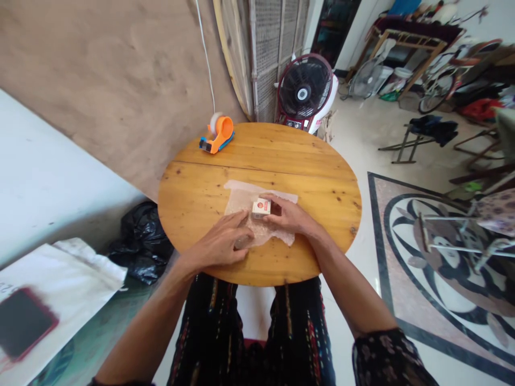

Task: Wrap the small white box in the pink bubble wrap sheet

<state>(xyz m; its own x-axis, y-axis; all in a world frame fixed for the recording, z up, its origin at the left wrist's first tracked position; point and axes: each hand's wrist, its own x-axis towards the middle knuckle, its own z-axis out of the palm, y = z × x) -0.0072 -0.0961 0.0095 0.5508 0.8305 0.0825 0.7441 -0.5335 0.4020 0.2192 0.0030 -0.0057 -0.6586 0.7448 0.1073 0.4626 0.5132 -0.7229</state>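
A small box (261, 208) sits on a sheet of bubble wrap (245, 199) near the front of the round table (193, 182). The right hand (290, 217) pinches its right end, fingers closed around it. The left hand (221, 242) lies flat on the wrap just left, holding nothing. The box top bears a red mark; its writing is unreadable. A tape dispenser (218, 134) sits at the far edge.

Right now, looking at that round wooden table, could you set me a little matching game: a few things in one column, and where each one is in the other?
Things:
1. small box
2. tape dispenser
3. bubble wrap
4. fan

Places:
A. on the floor beyond the table
B. at the table's far left edge
C. spread flat under both hands
D. held by the right hand, on the wrap

Pairs: 1-D, 2-B, 3-C, 4-A. The left hand presses the wrap.
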